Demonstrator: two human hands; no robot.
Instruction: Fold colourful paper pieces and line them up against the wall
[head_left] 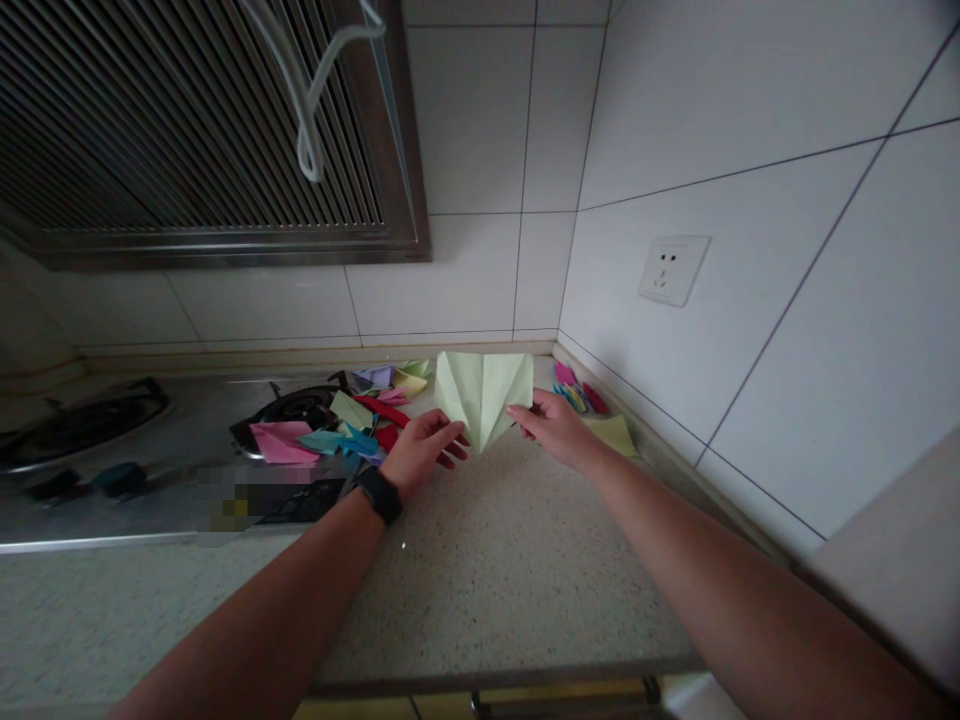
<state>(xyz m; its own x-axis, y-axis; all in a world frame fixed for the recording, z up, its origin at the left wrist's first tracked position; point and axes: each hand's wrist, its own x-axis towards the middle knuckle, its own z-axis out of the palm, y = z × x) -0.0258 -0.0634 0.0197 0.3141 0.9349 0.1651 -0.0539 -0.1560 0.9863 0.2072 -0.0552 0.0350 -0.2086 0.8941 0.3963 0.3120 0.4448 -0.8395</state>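
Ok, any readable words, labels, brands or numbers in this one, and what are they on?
None can be read.
Stove front: a patch is blurred out, nothing legible.
Wall socket: no print visible.
Black wristband: no markings visible.
Folded green paper, held by both hands: blank.

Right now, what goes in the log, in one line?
left hand: holds green paper | right hand: holds its other side | paper: folded, above counter
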